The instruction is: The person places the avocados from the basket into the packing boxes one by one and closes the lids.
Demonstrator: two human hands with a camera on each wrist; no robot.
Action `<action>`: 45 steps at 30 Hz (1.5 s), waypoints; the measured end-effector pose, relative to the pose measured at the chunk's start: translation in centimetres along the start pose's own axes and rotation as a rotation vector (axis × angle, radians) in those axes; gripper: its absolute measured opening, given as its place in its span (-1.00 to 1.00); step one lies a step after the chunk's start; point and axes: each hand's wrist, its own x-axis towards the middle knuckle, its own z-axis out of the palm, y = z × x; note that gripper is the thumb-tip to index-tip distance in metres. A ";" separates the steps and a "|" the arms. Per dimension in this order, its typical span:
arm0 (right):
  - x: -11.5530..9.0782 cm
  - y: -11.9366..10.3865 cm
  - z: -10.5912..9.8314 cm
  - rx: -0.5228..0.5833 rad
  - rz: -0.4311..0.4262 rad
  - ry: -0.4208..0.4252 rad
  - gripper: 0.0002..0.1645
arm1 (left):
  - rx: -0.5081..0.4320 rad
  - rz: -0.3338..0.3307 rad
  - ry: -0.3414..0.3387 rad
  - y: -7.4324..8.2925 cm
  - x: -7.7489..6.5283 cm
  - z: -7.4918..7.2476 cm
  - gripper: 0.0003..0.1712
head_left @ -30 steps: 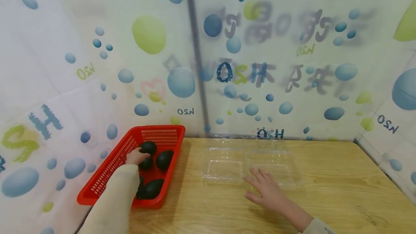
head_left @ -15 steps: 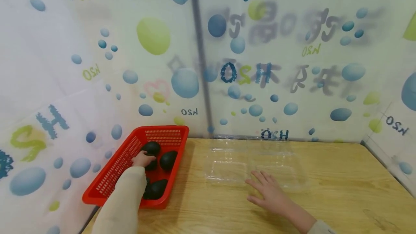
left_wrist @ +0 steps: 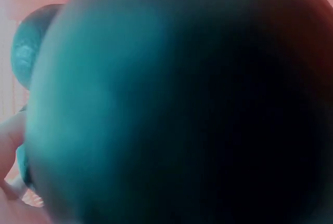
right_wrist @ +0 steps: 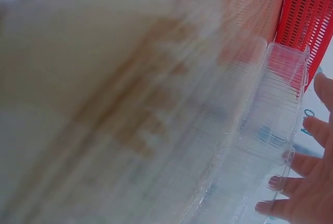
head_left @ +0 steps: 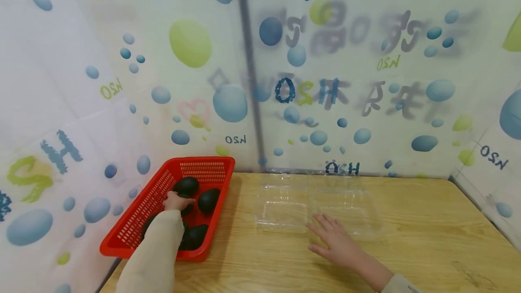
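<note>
A red perforated basket stands at the left with several dark green avocados in it, among them a far one, a right one and a near one. My left hand reaches into it, its fingers round an avocado that the hand mostly hides. Another avocado fills most of the left wrist view, with fingers at the left edge. My right hand lies with fingers spread at the near edge of a clear plastic divided tray, nothing in its grasp.
Everything rests on a wooden table. A light curtain printed with blue and green bubbles hangs behind the table and to both sides. The basket's right wall stands left of the clear tray.
My left hand has shifted slightly within the basket, and an avocado now shows to the left of the sleeve. The right hand stays in place; the view turned slightly.
</note>
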 end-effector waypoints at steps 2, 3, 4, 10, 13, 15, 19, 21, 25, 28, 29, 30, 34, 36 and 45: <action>0.0 0.0 0.0 -0.016 -0.008 0.014 -0.37 | -0.004 -0.007 0.009 -0.2 0.0 0.0 -0.12; 0.0 0.0 0.1 -0.024 -0.014 0.020 -0.36 | 0.001 -0.008 0.011 -0.3 0.0 0.0 -0.11; 0.0 0.0 0.1 -0.031 -0.024 0.029 -0.36 | 0.005 -0.007 0.014 -0.4 0.0 0.0 -0.11; 0.1 0.0 0.1 -0.040 -0.069 0.059 -0.38 | 0.028 0.001 0.009 -0.7 0.1 -0.3 -0.13; 0.1 0.0 0.1 -0.019 -0.067 0.054 -0.39 | 0.026 0.003 0.000 -0.8 0.1 -0.4 -0.14; 0.1 -0.1 0.1 -0.006 -0.056 0.040 -0.39 | 0.028 0.006 -0.006 -0.8 0.1 -0.4 -0.14; 0.2 0.0 0.2 0.003 -0.041 0.011 -0.38 | 0.017 -0.007 -0.019 -0.9 -0.2 -0.6 -0.14; 0.2 0.1 0.3 -0.002 -0.040 0.007 -0.38 | 0.006 -0.015 -0.025 -0.9 -0.4 -0.8 -0.15; 0.2 0.1 0.3 -0.008 -0.036 0.002 -0.37 | -0.035 -0.020 -0.026 -0.6 -0.6 -1.1 -0.12; 0.2 0.2 0.3 0.001 -0.030 -0.004 -0.37 | -0.064 -0.020 -0.019 -0.4 -0.6 -1.3 -0.12; 0.1 0.2 0.3 0.007 -0.028 -0.004 -0.37 | -0.065 -0.015 -0.011 -0.3 -0.6 -1.4 -0.13; 0.1 0.1 0.2 0.013 -0.027 -0.004 -0.37 | -0.068 -0.009 -0.004 -0.2 -0.7 -1.4 -0.15; 0.0 0.2 0.1 0.011 -0.019 -0.007 -0.37 | -0.088 0.004 0.008 0.5 -0.8 -1.9 -0.20; 0.0 0.2 0.1 0.007 -0.014 -0.011 -0.37 | -0.118 0.007 -0.010 1.0 -0.9 -2.2 -0.20; 0.3 0.2 0.3 -0.025 -0.027 0.006 -0.38 | -0.198 0.026 -0.110 2.7 -0.9 -4.4 -0.14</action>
